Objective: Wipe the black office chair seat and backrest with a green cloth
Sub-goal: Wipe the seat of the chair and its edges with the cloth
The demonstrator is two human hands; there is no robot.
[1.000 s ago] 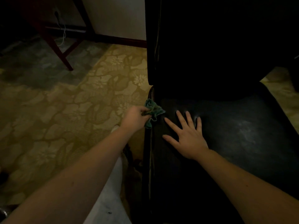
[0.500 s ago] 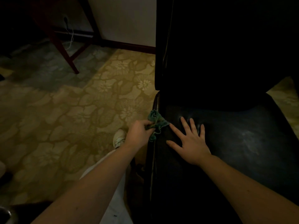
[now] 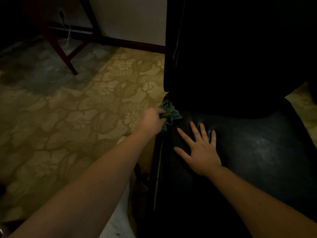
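Dim light falls on a flower-patterned carpet (image 3: 68,126) that spreads out to the left of both hands, running back to a pale wall (image 3: 130,19) with a dark baseboard (image 3: 133,44). Far beyond the left hand (image 3: 151,120), dark wooden legs (image 3: 58,47) slant down to the carpet, and a light cable (image 3: 67,36) hangs behind them.

A black chair fills the space ahead of and under the right hand (image 3: 200,152). Its backrest (image 3: 240,57) rises as a dark mass beyond both hands, and its glossy seat (image 3: 257,152) stretches away to the right.

The left hand has its fingers curled round a bunched green cloth (image 3: 170,112), gripping it at the seat's rear left corner, just under the lower edge of the backrest. Part of the cloth sticks out past the fingers onto the seat and part hangs down below the hand along the seat's side.

The right hand lies flat on the seat, palm down, fingers straight and spread, thumb out to the left. It sits just right of the cloth, apart from it, with the index fingertip near the cloth's lower edge.

Below the left forearm a pale trouser leg (image 3: 116,220) shows beside the seat edge.
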